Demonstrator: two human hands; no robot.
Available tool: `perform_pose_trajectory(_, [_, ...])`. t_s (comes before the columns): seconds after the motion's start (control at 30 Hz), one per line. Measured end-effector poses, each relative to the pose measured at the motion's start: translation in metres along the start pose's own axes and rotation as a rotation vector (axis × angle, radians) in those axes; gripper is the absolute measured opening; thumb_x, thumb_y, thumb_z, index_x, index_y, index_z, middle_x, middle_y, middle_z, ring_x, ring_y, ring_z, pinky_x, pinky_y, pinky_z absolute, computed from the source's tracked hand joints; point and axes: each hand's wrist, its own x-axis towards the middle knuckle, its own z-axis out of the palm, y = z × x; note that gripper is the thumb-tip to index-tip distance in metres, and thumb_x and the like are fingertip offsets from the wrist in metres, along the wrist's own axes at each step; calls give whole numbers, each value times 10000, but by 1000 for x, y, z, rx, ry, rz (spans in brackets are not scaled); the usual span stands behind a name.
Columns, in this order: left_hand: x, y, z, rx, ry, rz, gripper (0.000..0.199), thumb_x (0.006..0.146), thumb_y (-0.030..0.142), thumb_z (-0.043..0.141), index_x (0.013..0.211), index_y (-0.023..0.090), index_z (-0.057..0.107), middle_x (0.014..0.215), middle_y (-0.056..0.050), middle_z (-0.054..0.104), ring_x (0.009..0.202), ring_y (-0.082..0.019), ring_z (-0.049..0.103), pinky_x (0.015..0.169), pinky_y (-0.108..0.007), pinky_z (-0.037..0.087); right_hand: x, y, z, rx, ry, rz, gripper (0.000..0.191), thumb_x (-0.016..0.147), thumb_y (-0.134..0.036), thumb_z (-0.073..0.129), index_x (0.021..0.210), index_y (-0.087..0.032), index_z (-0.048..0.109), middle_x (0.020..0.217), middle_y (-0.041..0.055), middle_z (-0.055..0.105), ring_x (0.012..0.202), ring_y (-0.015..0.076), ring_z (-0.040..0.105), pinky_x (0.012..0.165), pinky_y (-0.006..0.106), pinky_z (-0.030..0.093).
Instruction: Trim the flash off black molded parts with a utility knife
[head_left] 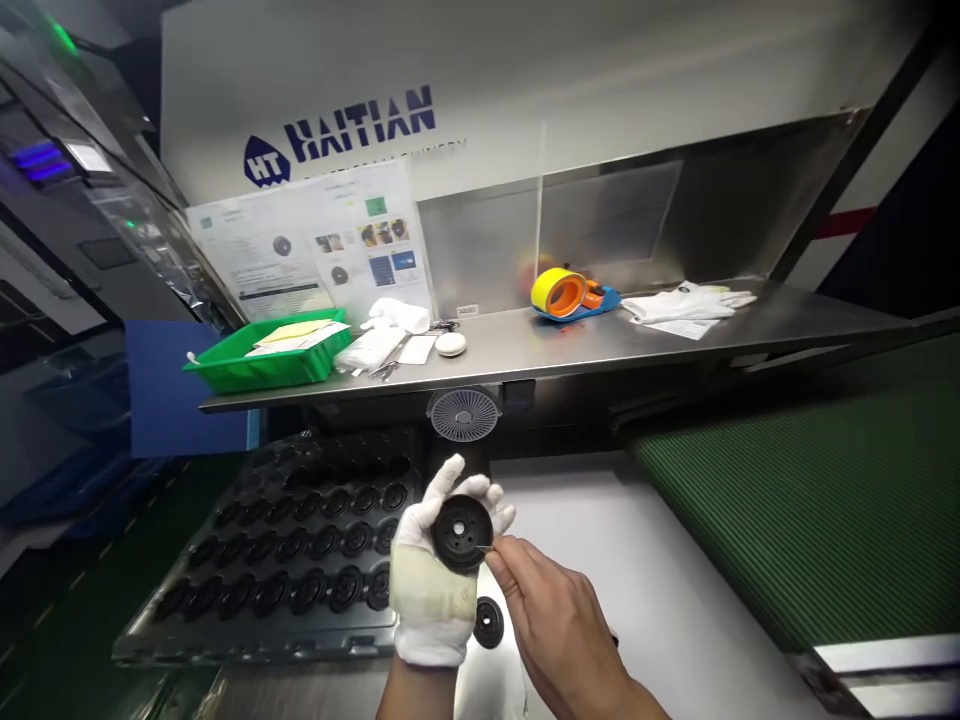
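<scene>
My left hand [435, 575], in a white glove, cradles a round black wheel-like part [452, 545] with a hole in its middle and small holes around it. Its fingers curl behind and beside the rim. At the part's lower right edge, my bare right hand [559, 620] pinches a thin, pointed metal tool [482, 548], whose tip lies over the part's face. Most of that tool is hidden in the fingers, so its kind cannot be made out. Below, between the wrists, another black round part [488, 625] lies on the brightly lit white surface [577, 510].
Left stands a black tray [255, 640] with rows of round black parts. A green ribbed conveyor belt [750, 480] runs at right. The metal shelf [510, 350] ahead carries a green bin [262, 375], a tape dispenser [574, 295] and white gloves [686, 303]. Below it is a fan [463, 414].
</scene>
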Motion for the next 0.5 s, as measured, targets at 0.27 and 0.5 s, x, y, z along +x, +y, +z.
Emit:
perform_pose_trajectory(0.27, [-15, 42, -15, -116, 80, -71, 143, 783, 166, 594, 918, 141, 632, 709, -19, 557, 670, -137, 547, 645, -288, 487, -23, -65, 27, -190, 66, 94, 329, 1004, -335, 239, 803, -239, 481, 690, -34, 559, 556, 142, 495, 523, 276, 246])
perform_pose_trajectory(0.5, [-17, 40, -22, -117, 23, -152, 243, 784, 163, 568, 1017, 144, 632, 826, -72, 624, 815, -196, 601, 813, -390, 496, -32, -74, 33, -231, 62, 157, 331, 1002, -334, 236, 792, -238, 472, 697, -33, 553, 577, 145, 506, 536, 276, 256])
